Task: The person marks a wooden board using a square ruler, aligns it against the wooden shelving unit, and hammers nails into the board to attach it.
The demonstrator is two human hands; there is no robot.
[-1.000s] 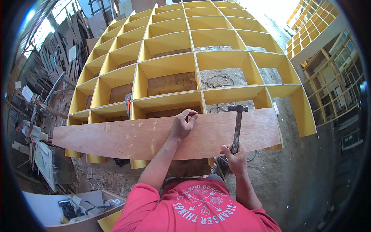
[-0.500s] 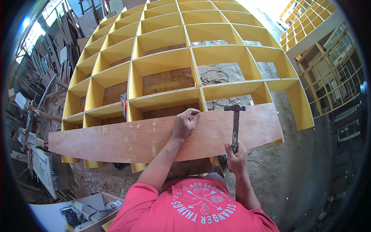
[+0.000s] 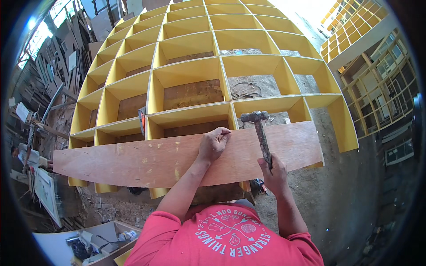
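My left hand rests on a long, tapered reddish plywood board, its fingers pinched at the top edge around something I cannot make out. My right hand, at the right, is closed round the handle of a hammer. The hammer head is tilted leftward, above the board's top edge and a short way right of my left fingers. The board lies across the near ribs of a large yellow grid framework. Small thin marks dot the board's left end. A red and grey tool sits in the grid above the board.
A second yellow grid stands at the upper right, above a pale lattice frame. Scrap boards lean at the left, where another person appears. An open box of small items sits at the lower left.
My right hand has moved up, and the hammer head has risen and tipped left toward my left hand. My left hand stays at the board's top edge.
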